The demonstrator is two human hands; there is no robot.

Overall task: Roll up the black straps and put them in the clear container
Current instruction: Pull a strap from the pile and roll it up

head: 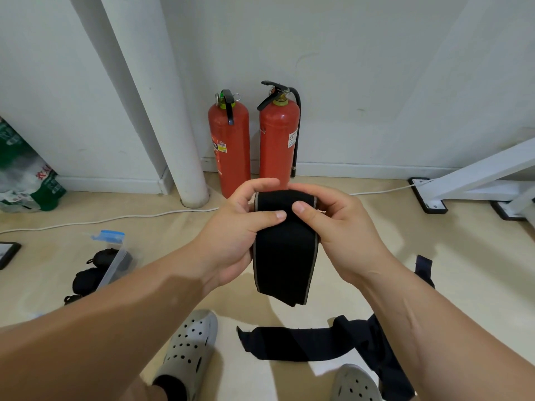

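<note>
A wide black strap with pale edges hangs in front of me, its top end curled over. My left hand grips that top end from the left, thumb pressed across the front. My right hand grips it from the right, thumb on the front beside the other thumb. The strap's loose tail hangs down to about knee height. More black straps lie unrolled on the floor near my feet. The clear container with a blue lid piece stands on the floor at the left, with rolled black straps in and beside it.
Two red fire extinguishers stand against the wall straight ahead. A white pipe rises at the left of them. A white cable runs along the floor. A white table leg with black feet is at the right. My grey clogs are below.
</note>
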